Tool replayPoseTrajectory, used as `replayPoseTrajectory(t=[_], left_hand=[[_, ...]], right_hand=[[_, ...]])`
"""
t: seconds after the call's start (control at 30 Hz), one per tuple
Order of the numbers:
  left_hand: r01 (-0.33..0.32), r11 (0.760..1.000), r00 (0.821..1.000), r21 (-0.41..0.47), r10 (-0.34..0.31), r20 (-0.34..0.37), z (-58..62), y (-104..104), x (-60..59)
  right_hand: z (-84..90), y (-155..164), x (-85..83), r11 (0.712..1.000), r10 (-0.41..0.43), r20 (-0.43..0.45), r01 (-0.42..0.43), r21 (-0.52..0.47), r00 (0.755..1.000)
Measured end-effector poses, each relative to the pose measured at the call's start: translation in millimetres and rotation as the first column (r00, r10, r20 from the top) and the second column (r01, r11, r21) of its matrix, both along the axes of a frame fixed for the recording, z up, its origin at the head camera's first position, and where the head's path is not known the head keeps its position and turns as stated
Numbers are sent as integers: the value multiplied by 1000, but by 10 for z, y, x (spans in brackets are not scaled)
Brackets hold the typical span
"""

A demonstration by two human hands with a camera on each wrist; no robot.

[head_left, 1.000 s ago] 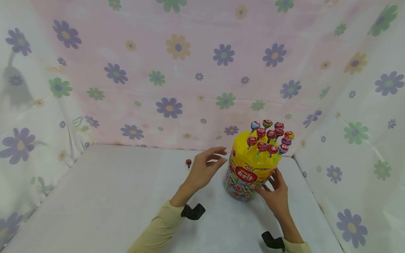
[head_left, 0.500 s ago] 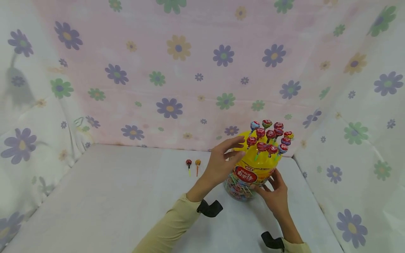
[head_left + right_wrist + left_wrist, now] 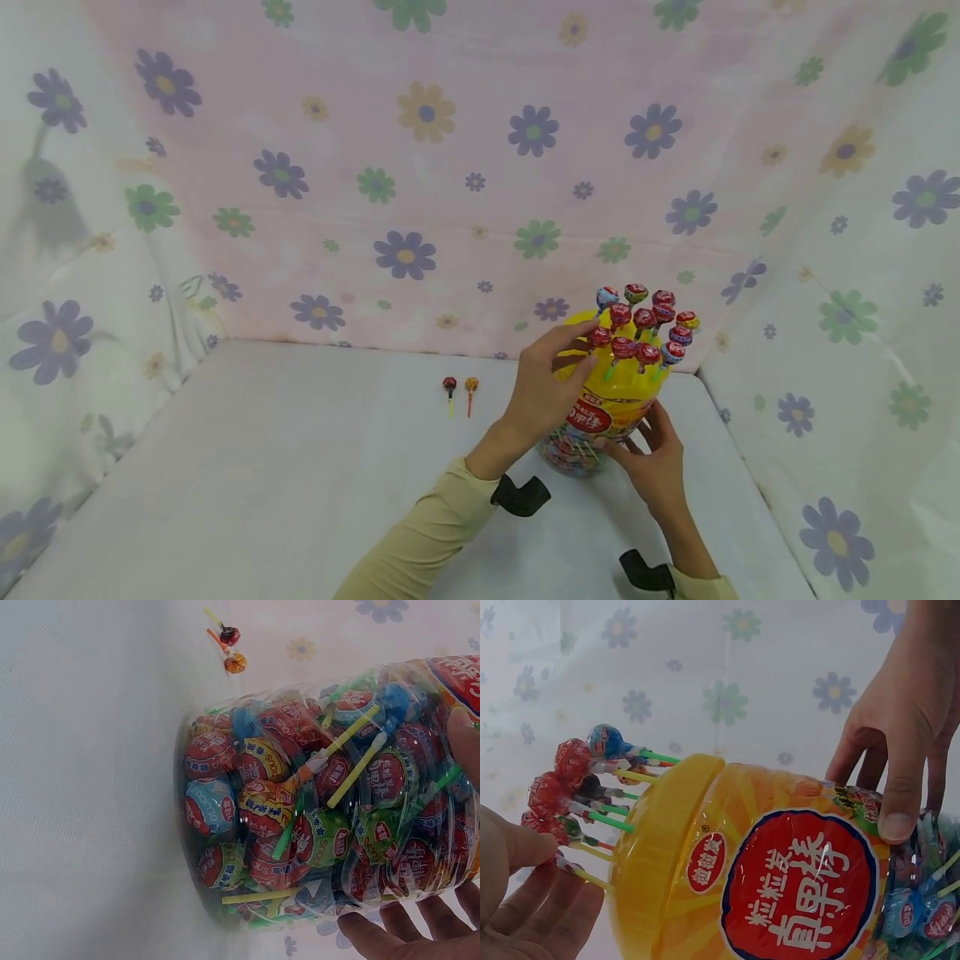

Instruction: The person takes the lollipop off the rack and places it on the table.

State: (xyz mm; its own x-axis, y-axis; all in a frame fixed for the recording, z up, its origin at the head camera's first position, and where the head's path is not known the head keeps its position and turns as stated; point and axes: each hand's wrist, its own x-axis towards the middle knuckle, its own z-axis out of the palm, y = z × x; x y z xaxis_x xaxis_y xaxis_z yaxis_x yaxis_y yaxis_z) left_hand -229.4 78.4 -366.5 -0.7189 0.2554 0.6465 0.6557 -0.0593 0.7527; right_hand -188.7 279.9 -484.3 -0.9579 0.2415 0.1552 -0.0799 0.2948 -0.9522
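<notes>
Yellow-lidded lollipop jar (image 3: 600, 400) is standing on the counter (image 3: 300, 467) under right-hand fingers (image 3: 651, 433) bracing its wall, while left fingers (image 3: 577, 354) are pinching a red lollipop (image 3: 598, 337), risking tipping the jar or dislodging its neighbours.

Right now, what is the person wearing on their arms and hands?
Both hands are bare: the left hand and the right hand wear no gloves or rings that show. Each arm has a long, pale yellow-tan sleeve reaching the wrist. A small black camera mount sits at the left wrist, another at the right.
</notes>
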Motion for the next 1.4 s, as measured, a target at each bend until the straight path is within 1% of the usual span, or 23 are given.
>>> replayPoseTrajectory(t=[0.2, 0.37, 0.5, 0.67, 0.83, 0.97, 1.07, 1.17, 1.27, 1.33, 1.4], left_hand=[[-33, 999, 999, -10, 33, -14, -17, 40, -24], [-74, 997, 995, -23, 72, -67, -42, 78, -44], [-103, 995, 989, -13, 101, -106, -62, 104, -51], [-127, 992, 986, 6, 127, -109, -61, 133, -60], [-140, 990, 986, 2, 139, -97, -53, 140, -39], [-150, 989, 983, 6, 150, -107, -60, 138, -29], [-163, 986, 977, 16, 164, -134, -69, 146, -36], [-168, 985, 967, 44, 174, -189, -63, 160, -46], [-144, 986, 954, 82, 160, -252, -24, 168, -42], [-128, 988, 945, 91, 150, -291, 14, 165, -25], [-122, 988, 942, 94, 145, -303, 40, 159, 2]], right_hand=[[-2, 13, 7, 1000, -14, 4, 14, -1, 1000], [-7, 14, -1, 1000, -11, 8, 11, -12, 1000], [-16, 15, -8, 1000, -13, 9, 13, -12, 1000], [-21, 10, -19, 1000, -23, 20, 24, -14, 1000], [-37, -4, -23, 999, -34, 42, 35, -35, 999], [-49, -7, -13, 999, -32, 42, 33, -37, 999], [-48, -8, -3, 999, -29, 35, 31, -36, 999], [-44, -8, -2, 999, -28, 27, 29, -35, 999], [-35, -9, -8, 999, -26, 17, 27, -40, 1000], [-31, -9, -11, 999, -25, 15, 25, -43, 1000], [-30, -8, -8, 999, -22, 15, 23, -44, 1000]])
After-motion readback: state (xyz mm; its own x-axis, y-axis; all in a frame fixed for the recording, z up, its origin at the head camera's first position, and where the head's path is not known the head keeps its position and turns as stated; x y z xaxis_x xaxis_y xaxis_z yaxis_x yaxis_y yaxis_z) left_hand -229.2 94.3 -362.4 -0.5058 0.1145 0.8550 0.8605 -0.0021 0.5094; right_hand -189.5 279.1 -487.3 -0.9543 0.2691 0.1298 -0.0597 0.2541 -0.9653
